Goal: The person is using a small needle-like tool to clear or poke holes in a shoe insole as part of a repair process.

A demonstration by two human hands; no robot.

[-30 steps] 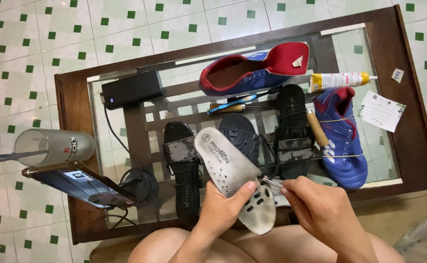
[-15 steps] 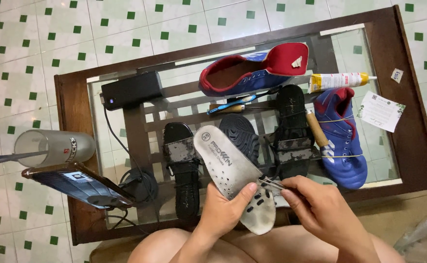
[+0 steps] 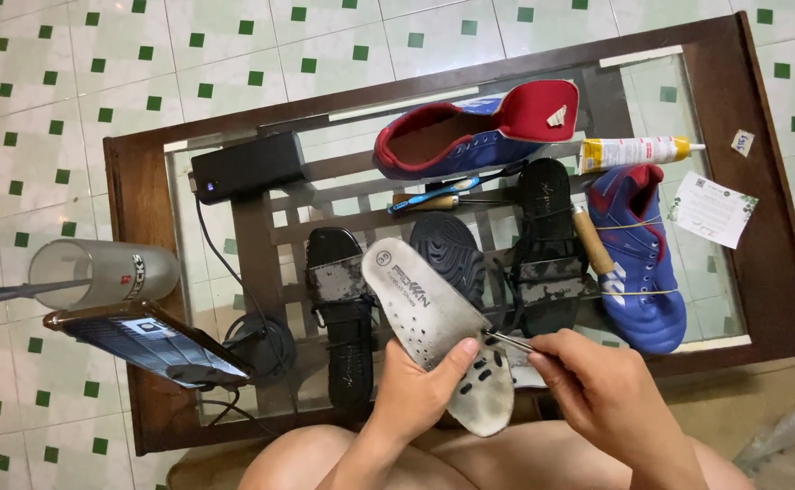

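Grey insole point(image 3: 434, 327), blue/red shoes point(image 3: 479, 127)

Both hands are showing bare, with no gloves, rings, watch or bracelet anywhere on them. The left hand point(image 3: 420, 386) is appearing from the bottom edge on a bare forearm with no sleeve reaching into view. The right hand point(image 3: 601, 390) is likewise coming in on a bare wrist and forearm, no cuff showing. The fingers point(image 3: 459, 356) are looking short-nailed and unpainted, as far as the view is telling. Two bare knees are filling the bottom of the view beneath the forearms, uncovered, with no trouser or shorts fabric showing at the frame's edge.
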